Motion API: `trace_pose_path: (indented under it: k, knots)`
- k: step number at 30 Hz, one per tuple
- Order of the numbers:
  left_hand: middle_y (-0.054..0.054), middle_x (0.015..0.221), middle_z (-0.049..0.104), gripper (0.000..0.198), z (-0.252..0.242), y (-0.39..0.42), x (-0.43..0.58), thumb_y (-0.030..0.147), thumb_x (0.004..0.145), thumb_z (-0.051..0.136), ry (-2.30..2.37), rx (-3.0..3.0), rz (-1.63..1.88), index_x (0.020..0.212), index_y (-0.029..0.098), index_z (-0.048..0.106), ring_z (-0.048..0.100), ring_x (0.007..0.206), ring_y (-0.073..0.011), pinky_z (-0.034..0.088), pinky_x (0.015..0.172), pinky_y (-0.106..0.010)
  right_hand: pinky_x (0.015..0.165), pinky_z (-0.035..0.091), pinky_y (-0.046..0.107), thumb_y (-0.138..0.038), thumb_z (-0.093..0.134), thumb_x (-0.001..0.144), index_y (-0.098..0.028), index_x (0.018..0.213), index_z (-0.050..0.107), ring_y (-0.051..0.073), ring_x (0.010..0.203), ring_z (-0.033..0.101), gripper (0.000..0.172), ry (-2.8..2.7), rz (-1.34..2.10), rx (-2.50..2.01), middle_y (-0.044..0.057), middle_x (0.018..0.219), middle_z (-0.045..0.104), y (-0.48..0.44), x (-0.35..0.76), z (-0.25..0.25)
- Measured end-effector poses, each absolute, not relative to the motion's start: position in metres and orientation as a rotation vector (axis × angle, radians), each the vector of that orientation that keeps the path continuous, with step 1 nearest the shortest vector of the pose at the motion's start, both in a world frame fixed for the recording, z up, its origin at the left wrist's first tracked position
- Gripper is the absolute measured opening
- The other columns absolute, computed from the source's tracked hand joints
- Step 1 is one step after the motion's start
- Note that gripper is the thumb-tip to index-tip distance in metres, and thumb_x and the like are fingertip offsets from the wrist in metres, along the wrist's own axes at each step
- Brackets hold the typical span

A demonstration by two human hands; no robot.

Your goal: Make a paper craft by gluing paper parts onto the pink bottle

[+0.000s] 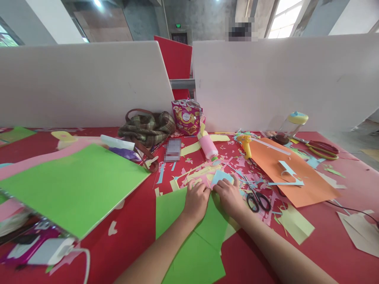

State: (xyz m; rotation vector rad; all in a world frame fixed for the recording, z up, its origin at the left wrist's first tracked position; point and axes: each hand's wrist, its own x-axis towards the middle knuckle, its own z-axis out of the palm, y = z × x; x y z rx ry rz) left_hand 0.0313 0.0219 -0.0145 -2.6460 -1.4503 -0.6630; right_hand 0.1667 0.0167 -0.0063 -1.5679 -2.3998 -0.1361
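My left hand (pixel 197 198) is closed, with fingers curled and pressed together over the far edge of a green paper sheet (pixel 189 256). What lies under those fingertips is hidden. Close beside it, my right hand (pixel 230 196) is closed too, its fingers on the near edge of a small light blue piece of paper (pixel 222 176). The two thumbs almost meet above the green paper. Just right of my right hand lie black-handled scissors (pixel 258 201). Beyond the hands, a pink bottle-shaped object (pixel 208 147) lies tilted among the scraps.
Paper scraps cover the red table (pixel 127 232) ahead. To the right are a yellow glue gun (pixel 245 146), orange paper (pixel 291 169), a jar (pixel 293 124) and larger scissors (pixel 321 150). A large green sheet (pixel 77 185) lies left. Behind are a snack bag (pixel 187 116) and a plaid bag (pixel 151 126).
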Motion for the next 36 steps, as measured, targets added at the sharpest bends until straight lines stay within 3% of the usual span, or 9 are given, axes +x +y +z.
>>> trace_pose_path:
  k: [11,19,23,28,36]
  knots:
    - [-0.003,0.071,0.057,0.022,-0.012,0.02,0.037,0.006,0.075,0.039,-1.425,-2.588,-0.604,0.064,0.017,0.054,0.053,0.074,-0.0175,0.027,0.085,-0.046,0.091,0.014,0.048,-0.003,0.041,0.071,-0.018,0.061,0.053,0.017,0.068,0.047,0.021,-2.383,-0.243,-1.646,0.003,0.066,0.053,0.007,0.155,-0.008]
    - [-0.002,0.068,0.059,0.026,-0.012,0.019,0.038,0.006,0.076,0.037,-1.389,-2.571,-0.645,0.062,0.017,0.055,0.053,0.074,-0.0173,0.028,0.086,-0.044,0.096,0.007,0.052,-0.003,0.039,0.073,-0.018,0.072,0.055,0.019,0.069,0.049,0.021,-2.405,-0.312,-1.577,0.004,0.07,0.054,-0.001,0.156,-0.013]
    - [-0.003,0.065,0.059,0.028,-0.013,0.018,0.04,0.006,0.078,0.035,-1.324,-2.541,-0.647,0.063,0.016,0.056,0.053,0.071,-0.0175,0.029,0.085,-0.045,0.097,0.006,0.053,-0.005,0.037,0.074,-0.017,0.093,0.053,0.021,0.084,0.05,0.027,-2.451,-0.283,-1.511,0.007,0.088,0.056,-0.005,0.165,-0.018]
    - [-0.004,0.063,0.059,0.028,-0.013,0.016,0.042,0.001,0.074,0.035,-1.268,-2.512,-0.605,0.065,0.014,0.058,0.054,0.069,-0.018,0.03,0.087,-0.045,0.099,0.009,0.051,-0.004,0.032,0.074,-0.014,0.115,0.041,0.02,0.112,0.037,0.043,-2.495,-0.091,-1.343,0.011,0.117,0.048,-0.012,0.175,-0.024]
    - [-0.005,0.064,0.06,0.027,-0.015,0.014,0.043,0.003,0.075,0.036,-1.222,-2.53,-0.546,0.07,0.013,0.06,0.055,0.068,-0.0187,0.031,0.088,-0.045,0.095,0.009,0.057,-0.01,0.03,0.078,-0.011,0.099,0.049,0.023,0.118,0.031,0.028,-2.49,0.006,-1.27,0.017,0.12,0.045,-0.016,0.174,-0.022]
